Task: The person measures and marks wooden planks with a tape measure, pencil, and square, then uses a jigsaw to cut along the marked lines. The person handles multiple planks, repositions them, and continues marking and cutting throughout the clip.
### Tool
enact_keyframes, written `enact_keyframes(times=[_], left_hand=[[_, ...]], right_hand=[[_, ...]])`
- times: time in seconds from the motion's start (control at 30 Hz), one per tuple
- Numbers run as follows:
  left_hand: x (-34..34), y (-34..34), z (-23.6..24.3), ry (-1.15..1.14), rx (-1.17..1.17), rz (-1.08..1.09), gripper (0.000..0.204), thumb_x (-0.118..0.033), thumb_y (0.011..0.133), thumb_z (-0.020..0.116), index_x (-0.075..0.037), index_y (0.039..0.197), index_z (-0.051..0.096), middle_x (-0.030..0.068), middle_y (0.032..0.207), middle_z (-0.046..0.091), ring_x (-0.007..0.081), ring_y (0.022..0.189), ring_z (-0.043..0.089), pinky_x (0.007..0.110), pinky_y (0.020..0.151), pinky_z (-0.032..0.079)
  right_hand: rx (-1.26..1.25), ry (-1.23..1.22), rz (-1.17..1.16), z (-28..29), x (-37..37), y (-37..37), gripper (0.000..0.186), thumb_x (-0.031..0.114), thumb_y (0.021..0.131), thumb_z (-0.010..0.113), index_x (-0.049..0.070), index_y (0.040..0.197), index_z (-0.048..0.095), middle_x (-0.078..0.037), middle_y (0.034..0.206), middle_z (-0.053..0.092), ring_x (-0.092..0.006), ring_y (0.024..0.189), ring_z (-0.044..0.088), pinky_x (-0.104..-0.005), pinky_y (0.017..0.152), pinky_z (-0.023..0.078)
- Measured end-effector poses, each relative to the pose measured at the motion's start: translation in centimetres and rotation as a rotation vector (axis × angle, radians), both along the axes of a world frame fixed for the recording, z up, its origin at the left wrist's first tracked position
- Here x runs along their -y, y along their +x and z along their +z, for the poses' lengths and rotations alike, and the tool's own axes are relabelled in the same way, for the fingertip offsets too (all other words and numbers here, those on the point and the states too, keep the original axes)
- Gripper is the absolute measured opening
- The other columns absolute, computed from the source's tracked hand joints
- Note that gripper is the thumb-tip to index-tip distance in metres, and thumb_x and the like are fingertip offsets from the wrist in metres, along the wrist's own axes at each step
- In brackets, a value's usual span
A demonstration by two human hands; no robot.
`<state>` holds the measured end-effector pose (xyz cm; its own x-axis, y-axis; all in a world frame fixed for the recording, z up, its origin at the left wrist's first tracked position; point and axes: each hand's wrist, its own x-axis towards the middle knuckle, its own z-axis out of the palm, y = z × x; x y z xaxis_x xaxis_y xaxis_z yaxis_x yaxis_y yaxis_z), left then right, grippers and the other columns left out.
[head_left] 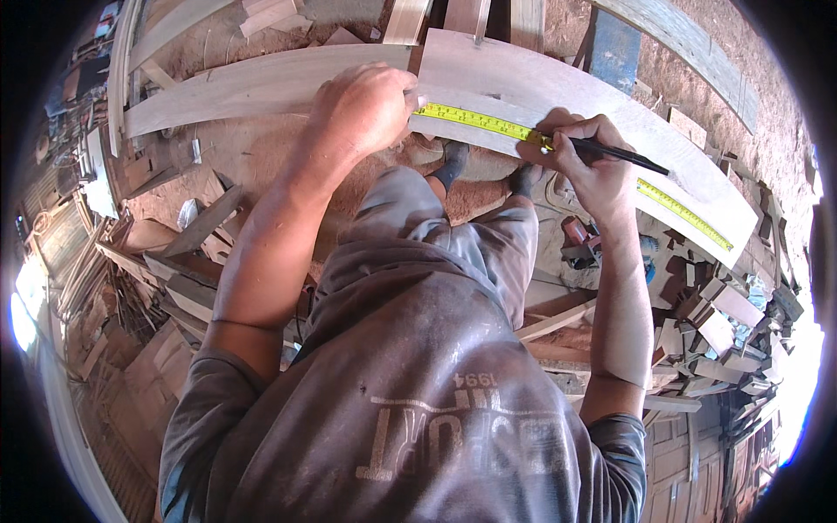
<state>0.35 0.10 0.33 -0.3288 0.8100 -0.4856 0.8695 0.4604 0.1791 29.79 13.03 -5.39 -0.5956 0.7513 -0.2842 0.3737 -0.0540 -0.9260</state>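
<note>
A wide, pale wooden board [540, 83] lies across in front of me. A yellow tape measure [475, 119] is stretched along its near edge, and more of the blade shows beyond my right hand toward the board's right end. My left hand [359, 109] is closed on the tape at the board's left edge; its fingertips are partly hidden. In my right hand [597, 166] is a slim black pen [645, 162], its rear end pointing right. The fingers of that hand also touch the tape, near the board's near edge.
Another long plank [235, 91] reaches left from the board. Several timbers lie beyond it, near a blue panel [615, 52]. Wood offcuts [724, 318] are heaped at the right, and scrap strips [96, 253] at the left. A red and dark tool [580, 240] lies below the board.
</note>
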Motion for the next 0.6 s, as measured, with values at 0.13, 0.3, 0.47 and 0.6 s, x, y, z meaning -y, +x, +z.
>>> enact_keyframes(times=[0.13, 0.3, 0.47, 0.6], left_hand=[[0.08, -0.01, -0.15, 0.016, 0.01, 0.001, 0.038, -0.042, 0.106, 0.065, -0.011, 0.123, 0.081, 0.0196, 0.118, 0.076, 0.0424, 0.117, 0.07, 0.054, 0.103, 0.055], [0.05, -0.13, -0.06, 0.018, 0.004, -0.003, 0.038, -0.041, 0.106, 0.065, -0.012, 0.123, 0.081, 0.0198, 0.116, 0.077, 0.0417, 0.117, 0.071, 0.054, 0.103, 0.055], [0.11, -0.34, -0.45, 0.042, 0.012, -0.005, 0.038, -0.042, 0.106, 0.065, -0.012, 0.123, 0.081, 0.02, 0.116, 0.077, 0.0413, 0.116, 0.071, 0.053, 0.102, 0.055], [0.27, -0.44, -0.62, 0.065, 0.013, -0.003, 0.037, -0.041, 0.106, 0.065, -0.011, 0.122, 0.081, 0.0202, 0.114, 0.077, 0.0416, 0.115, 0.071, 0.053, 0.102, 0.055]], right_hand=[[0.005, 0.047, 0.001, 0.09, 0.13, -0.02, 0.016, 0.014, 0.097, 0.081, 0.002, 0.098, 0.071, -0.007, 0.09, 0.076, -0.0091, 0.079, 0.069, -0.0286, 0.069, 0.056], [-0.042, -0.013, -0.023, -0.45, 0.0, -0.01, 0.016, 0.014, 0.097, 0.082, 0.002, 0.099, 0.071, -0.006, 0.089, 0.075, -0.0096, 0.08, 0.068, -0.0294, 0.072, 0.056], [-0.022, 0.048, -0.003, -0.54, -0.13, -0.14, 0.016, 0.014, 0.097, 0.081, 0.002, 0.098, 0.071, -0.006, 0.088, 0.074, -0.0092, 0.079, 0.067, -0.029, 0.072, 0.056], [0.001, 0.098, 0.015, -0.37, -0.25, -0.39, 0.017, 0.015, 0.098, 0.081, 0.002, 0.098, 0.07, -0.005, 0.087, 0.073, -0.0085, 0.075, 0.065, -0.0282, 0.067, 0.055]])
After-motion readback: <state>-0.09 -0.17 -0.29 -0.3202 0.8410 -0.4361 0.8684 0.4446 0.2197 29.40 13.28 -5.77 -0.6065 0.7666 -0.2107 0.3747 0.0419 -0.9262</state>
